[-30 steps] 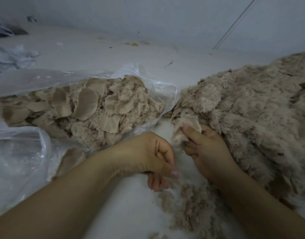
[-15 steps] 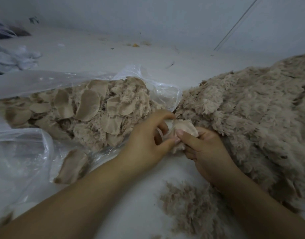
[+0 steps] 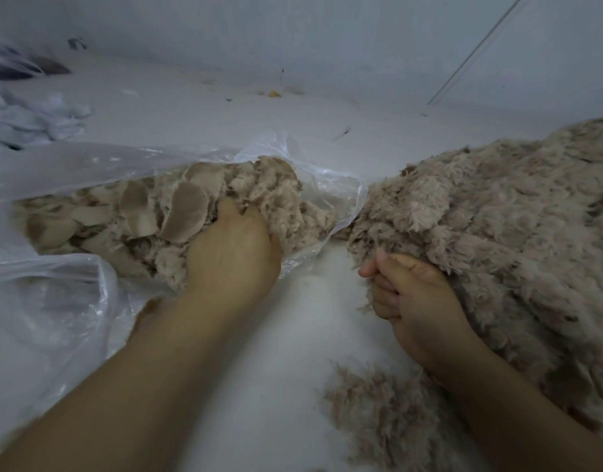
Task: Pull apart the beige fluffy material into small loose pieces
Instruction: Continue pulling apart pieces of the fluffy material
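A large heap of beige fluffy material [image 3: 490, 233] fills the right side of the white surface. My right hand [image 3: 412, 294] lies at the heap's left edge, fingers curled and thumb pressed against a tuft of it. To the left lies a clear plastic bag [image 3: 330, 185], its mouth facing the heap, filled with several pulled-off beige pieces [image 3: 187, 212]. My left hand [image 3: 232, 253] is inside the bag's mouth, on top of those pieces. Its fingertips are buried in the fluff and hidden.
Loose beige fibres [image 3: 388, 420] lie scattered on the surface near my right forearm. Crumpled white cloth [image 3: 31, 117] sits at the far left. Small scraps [image 3: 274, 93] lie along the back wall. More clear plastic [image 3: 48, 301] spreads at the lower left.
My left hand took the small piece from my right hand and moved left into the bag. My right hand returned to the edge of the heap.
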